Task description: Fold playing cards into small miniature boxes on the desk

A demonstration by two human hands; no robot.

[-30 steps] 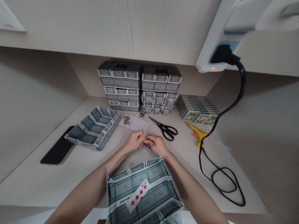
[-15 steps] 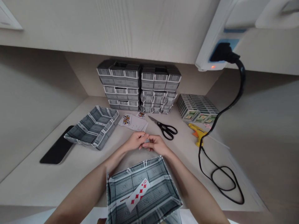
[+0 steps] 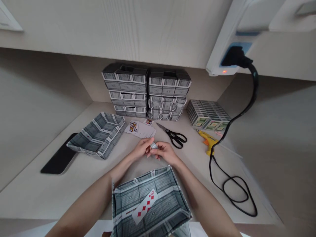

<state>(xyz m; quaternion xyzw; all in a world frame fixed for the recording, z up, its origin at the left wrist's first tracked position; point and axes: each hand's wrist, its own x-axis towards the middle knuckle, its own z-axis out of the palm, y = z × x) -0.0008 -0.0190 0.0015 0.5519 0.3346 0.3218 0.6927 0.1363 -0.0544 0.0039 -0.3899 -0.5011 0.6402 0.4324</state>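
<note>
Between my two hands is a small folded piece of playing card, its grey patterned back showing. My left hand pinches it from the left, and my right hand grips it from the right, fingers closed. Close to me, between my forearms, an open box made of grey-backed playing cards stands tilted. Inside it lies a cut strip of the six of diamonds. Just beyond my hands are loose playing cards, and black-handled scissors lie to their right.
Card-made boxes are stacked at the back. On the left, an open card tray rests partly on a black phone. To the right are card packs, a yellow glue gun and a looping black cord. A power strip hangs above.
My fingers have shifted slightly around the small card piece, and more of its patterned face now shows. The boxes, scissors and glue gun have stayed in place.
</note>
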